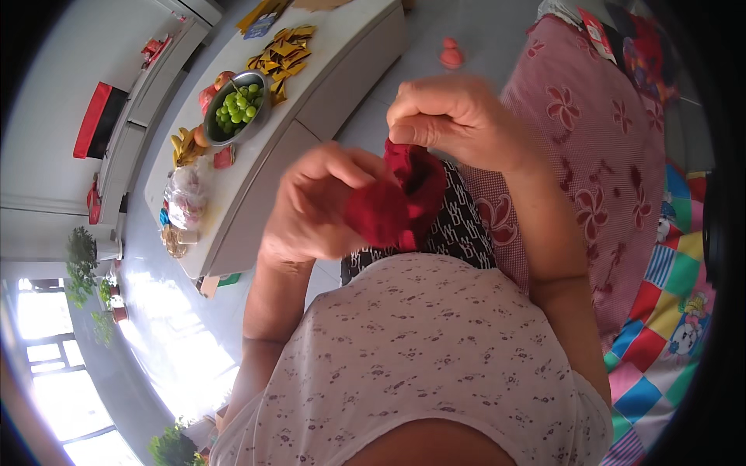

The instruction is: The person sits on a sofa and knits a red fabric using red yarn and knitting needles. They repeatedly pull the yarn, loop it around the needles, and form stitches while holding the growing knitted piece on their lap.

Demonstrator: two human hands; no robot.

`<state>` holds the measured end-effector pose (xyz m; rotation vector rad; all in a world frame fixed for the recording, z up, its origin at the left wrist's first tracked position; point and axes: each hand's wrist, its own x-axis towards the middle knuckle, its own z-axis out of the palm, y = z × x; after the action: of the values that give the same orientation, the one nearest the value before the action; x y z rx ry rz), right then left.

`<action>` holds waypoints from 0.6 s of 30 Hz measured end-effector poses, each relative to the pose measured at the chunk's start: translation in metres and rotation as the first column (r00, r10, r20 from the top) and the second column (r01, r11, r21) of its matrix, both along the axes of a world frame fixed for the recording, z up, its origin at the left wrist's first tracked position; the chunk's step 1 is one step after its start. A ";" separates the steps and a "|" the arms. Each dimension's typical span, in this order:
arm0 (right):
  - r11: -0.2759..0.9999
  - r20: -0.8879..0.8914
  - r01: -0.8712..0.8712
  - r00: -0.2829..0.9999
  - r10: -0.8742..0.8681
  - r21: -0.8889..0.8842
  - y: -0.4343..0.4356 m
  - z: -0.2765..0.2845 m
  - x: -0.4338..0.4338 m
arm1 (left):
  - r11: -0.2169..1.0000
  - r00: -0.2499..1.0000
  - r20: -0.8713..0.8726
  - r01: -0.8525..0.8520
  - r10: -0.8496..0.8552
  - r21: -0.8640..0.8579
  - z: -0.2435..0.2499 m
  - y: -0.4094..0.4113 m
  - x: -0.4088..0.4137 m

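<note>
A dark red knitted cloth item [425,198], bunched up, is held in the air above my lap. My left hand [326,201] is closed around its rounded lower left part, with some motion blur. My right hand [443,119] pinches its upper edge between thumb and fingers. The cloth has a fold with a dark hollow near the right side. What exact kind of item it is, I cannot tell. Beneath it lie the black and white patterned trousers [460,215] on my legs.
At left, a long white table [233,227] bears a metal bowl of green grapes [238,108], bananas [185,147], apples and gold wrappers [285,55]. A pink flower-patterned cover [588,192] and a checkered cloth [647,332] lie at right. A small red object [451,55] stands on the floor.
</note>
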<state>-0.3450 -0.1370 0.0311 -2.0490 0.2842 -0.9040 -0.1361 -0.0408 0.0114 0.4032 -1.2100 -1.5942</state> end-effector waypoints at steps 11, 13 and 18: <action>0.971 0.061 0.014 0.998 0.000 -0.237 0.046 -0.001 0.009 | 0.942 0.935 0.265 -0.286 0.234 0.177 -0.041 -0.005 0.017; 0.944 0.100 0.066 0.994 -0.035 -0.324 0.017 0.009 0.000 | 0.982 0.992 0.116 -0.063 0.043 0.175 -0.023 0.008 -0.002; 0.984 -0.057 0.171 0.984 -0.168 0.045 0.011 -0.104 0.020 | 0.972 0.953 -0.197 -0.223 0.232 0.067 0.003 -0.018 0.007</action>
<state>-0.3251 -0.1257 -0.0733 -2.0271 0.5121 -0.9363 -0.1290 -0.0586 0.0144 0.3830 -0.9388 -1.4261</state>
